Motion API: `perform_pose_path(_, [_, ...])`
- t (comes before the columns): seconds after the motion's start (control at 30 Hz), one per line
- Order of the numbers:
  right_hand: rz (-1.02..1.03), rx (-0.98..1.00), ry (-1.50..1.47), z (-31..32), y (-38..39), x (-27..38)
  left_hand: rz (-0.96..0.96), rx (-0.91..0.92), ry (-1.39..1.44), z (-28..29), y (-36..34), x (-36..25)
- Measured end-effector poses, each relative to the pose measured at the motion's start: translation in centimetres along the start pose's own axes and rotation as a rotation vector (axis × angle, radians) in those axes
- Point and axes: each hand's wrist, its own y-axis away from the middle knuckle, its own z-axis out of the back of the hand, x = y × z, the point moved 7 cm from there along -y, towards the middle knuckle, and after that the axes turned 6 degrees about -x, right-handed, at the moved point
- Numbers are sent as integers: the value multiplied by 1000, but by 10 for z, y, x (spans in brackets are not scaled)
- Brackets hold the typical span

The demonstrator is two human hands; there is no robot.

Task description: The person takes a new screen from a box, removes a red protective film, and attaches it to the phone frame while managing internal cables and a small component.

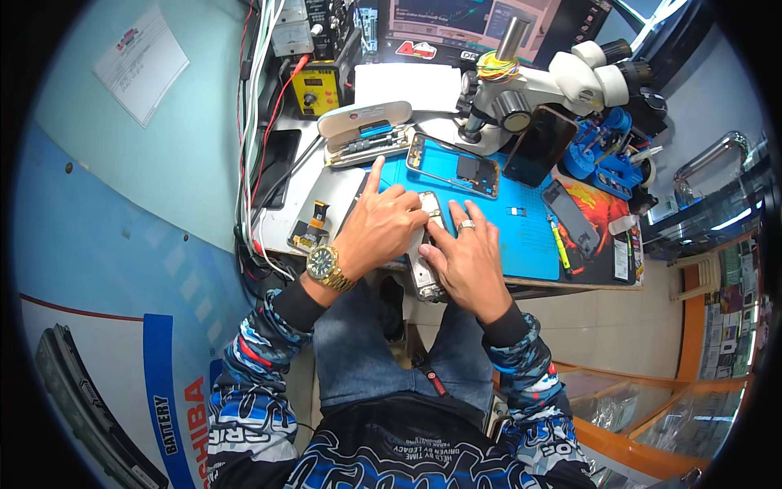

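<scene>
An opened phone (423, 272), its inner parts showing, lies at the front edge of the blue work mat (521, 244), partly over the edge. My right hand (471, 259), with a ring on it, grips the phone from its right side, thumb and forefinger on the phone. My left hand (381, 222) is over the phone's left side, forefinger stretched away from me and the other fingers curled together. What its fingertips pinch, if anything, is hidden. A gold watch (322, 262) is on my left wrist. Beyond my hands lies a phone frame (454, 167).
Behind the mat stand an open tool case (366, 145) and a microscope (521, 106). A dark phone (541, 145), a grey back panel (570, 218) and a yellow pen-like tool (559, 244) lie to the right. Loose phone parts (309, 232) are at left, beside hanging cables (251, 163).
</scene>
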Motion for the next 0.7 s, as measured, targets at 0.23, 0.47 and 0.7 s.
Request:
perform_pose_path(0.23, [61, 49, -50, -4, -2, -26, -12, 94, -14, -1, -1, -6])
perform_pose_path(0.47, [120, 23, 10, -2, -11, -16, 38, 82, -26, -4, 5, -6])
perform_pose_path(0.7, [137, -82, 14, -2, -6, -13, 58, 19, 49, 4, -2, -11])
